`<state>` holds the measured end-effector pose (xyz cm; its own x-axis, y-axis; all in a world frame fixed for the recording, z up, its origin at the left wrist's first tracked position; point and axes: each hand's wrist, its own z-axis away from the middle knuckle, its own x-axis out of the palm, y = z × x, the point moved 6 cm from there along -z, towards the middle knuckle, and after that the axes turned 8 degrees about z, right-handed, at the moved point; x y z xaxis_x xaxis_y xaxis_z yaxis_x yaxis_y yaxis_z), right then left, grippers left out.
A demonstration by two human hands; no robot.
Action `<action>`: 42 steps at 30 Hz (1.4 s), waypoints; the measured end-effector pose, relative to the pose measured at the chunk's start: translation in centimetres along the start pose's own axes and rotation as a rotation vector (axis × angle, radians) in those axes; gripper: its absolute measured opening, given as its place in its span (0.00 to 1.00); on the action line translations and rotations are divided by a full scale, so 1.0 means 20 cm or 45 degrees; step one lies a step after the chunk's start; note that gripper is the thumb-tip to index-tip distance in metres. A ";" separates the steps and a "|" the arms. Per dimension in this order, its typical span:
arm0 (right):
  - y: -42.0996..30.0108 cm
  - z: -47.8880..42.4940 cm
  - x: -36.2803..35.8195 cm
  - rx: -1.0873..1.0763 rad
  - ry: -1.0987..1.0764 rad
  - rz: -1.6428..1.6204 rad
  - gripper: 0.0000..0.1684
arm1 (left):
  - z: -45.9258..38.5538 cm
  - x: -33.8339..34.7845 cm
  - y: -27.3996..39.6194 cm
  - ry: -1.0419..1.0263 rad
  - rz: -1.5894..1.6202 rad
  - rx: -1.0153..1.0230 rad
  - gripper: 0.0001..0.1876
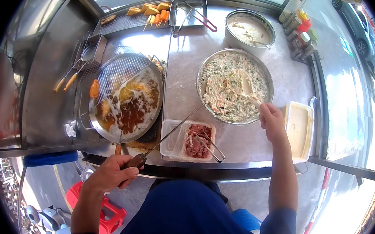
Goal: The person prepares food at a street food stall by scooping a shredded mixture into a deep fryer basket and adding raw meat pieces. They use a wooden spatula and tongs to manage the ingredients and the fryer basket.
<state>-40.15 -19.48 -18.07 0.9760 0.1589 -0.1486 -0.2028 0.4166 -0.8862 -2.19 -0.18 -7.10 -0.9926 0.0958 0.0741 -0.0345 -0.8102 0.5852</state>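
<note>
My left hand grips the dark wooden handle of a long metal tool, whose thin rod reaches the near left rim of a large metal bowl. The tool's far end is hidden or too small to make out. Chopped vegetable mixture fills the bowl. My right hand holds the handle of a pale spoon, its head resting on the mixture. Below the bowl, a plastic container of raw red meat has metal tongs in it.
A pan of bubbling oil with a wire rack stands left. Behind are a batter pot, a tray with tongs and fried skewers. Condiment bottles stand back right; a pale rectangular tub is at right.
</note>
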 end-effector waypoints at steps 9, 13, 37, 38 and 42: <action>-0.41 0.09 0.10 -0.874 0.430 1.514 0.10 | 0.00 0.00 0.03 0.012 -0.147 0.034 0.09; -0.59 0.08 0.23 -0.953 0.257 1.766 0.12 | -0.03 0.01 0.05 -0.029 -0.224 0.031 0.09; -0.32 -0.01 -0.22 -0.260 0.241 1.052 0.15 | -0.08 0.08 0.05 -0.032 0.171 0.047 0.12; -0.33 -0.01 -0.20 -0.303 0.342 1.194 0.14 | -0.06 0.08 0.05 -0.024 0.166 0.043 0.12; -0.23 0.08 0.04 -0.434 0.566 1.645 0.12 | -0.03 0.03 -0.03 -0.046 0.276 0.044 0.13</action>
<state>-38.54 -19.92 -13.40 0.0749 -0.0613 -0.9953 -0.9962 -0.0484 -0.0720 -2.86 0.02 -7.97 -0.9716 -0.0570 0.2298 0.1836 -0.7940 0.5795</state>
